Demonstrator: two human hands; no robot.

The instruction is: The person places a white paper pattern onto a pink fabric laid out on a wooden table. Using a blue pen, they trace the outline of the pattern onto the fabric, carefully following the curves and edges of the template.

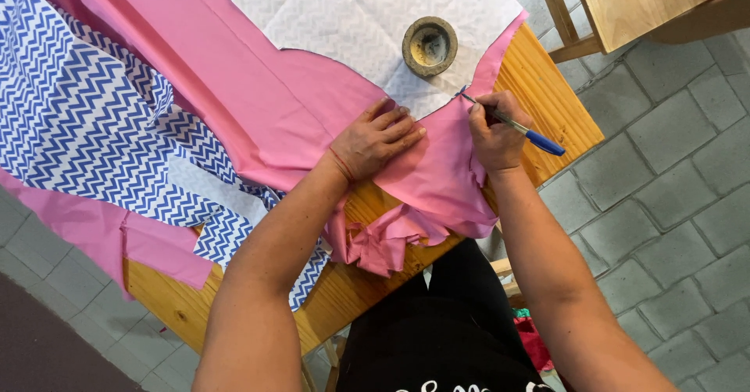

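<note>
- Plain pink woven cloth [273,103]: matt, smooth, soft folds at its 6 o'clock edge.
- Blue-and-white zigzag printed cloth [78,118], at 9 o'clock: matt cotton look.
- White quilted paper sheet [351,9], at 12 o'clock: embossed, dull.
- Round grey stone-like weight [430,46]: rough, gritty, dusty.
- Slim blue plastic pen [516,126]: glossy cap, in the right hand's grip.
- Pale wooden slatted surface [547,103]: varnished, visible grain.
- Grey paved floor [672,165]: coarse, matt.

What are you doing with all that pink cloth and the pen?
A person is marking a sheet of pink fabric spread over a wooden table. The left hand presses flat on the cloth, while the right hand holds a blue-capped pen, its tip at the fabric's cut edge beside a white quilted sheet. A round dish-like metal weight sits on that sheet, and blue-and-white zigzag fabric lies to the left.
</note>
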